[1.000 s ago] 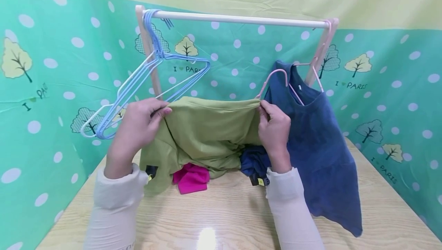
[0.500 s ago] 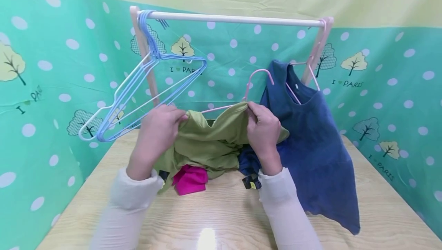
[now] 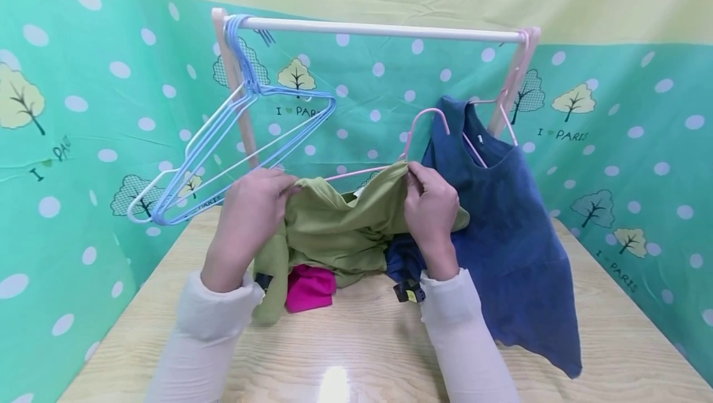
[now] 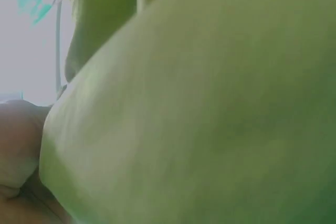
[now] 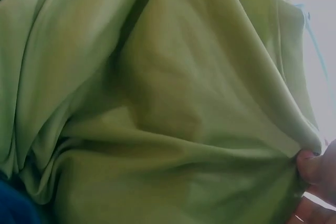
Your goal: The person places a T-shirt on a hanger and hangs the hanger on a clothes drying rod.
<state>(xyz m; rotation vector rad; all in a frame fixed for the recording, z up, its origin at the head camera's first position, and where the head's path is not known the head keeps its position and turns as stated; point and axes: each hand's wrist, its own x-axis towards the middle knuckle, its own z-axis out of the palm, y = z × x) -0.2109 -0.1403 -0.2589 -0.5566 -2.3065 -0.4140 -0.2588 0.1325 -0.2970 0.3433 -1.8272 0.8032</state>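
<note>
A green garment [image 3: 334, 236], its kind unclear, sags in folds between both hands in the head view. My left hand [image 3: 250, 223] pinches its upper left edge. With thumb and fingers, my right hand [image 3: 433, 208] grips the upper right edge. A pink hanger [image 3: 356, 173] sits at the garment's opening, its hook standing up just beside the right hand and its lower part hidden by cloth. In the left wrist view, green cloth [image 4: 199, 119] fills most of the picture. Creases in the green cloth [image 5: 173, 93] run to the right thumb [image 5: 310, 166] in the right wrist view.
A clothes rack's white rail [image 3: 384, 30] spans the back. Several blue and white hangers [image 3: 211, 155] hang at its left end. At right, a navy sleeveless garment [image 3: 518, 254] hangs on another pink hanger. Magenta cloth [image 3: 311, 288] lies on the wooden table [image 3: 362, 353] beneath the green garment.
The left hand has moved right and slightly down, toward the right hand. The green garment's top edge has slackened, and the pink hanger's arm now shows above it. Both hands keep hold.
</note>
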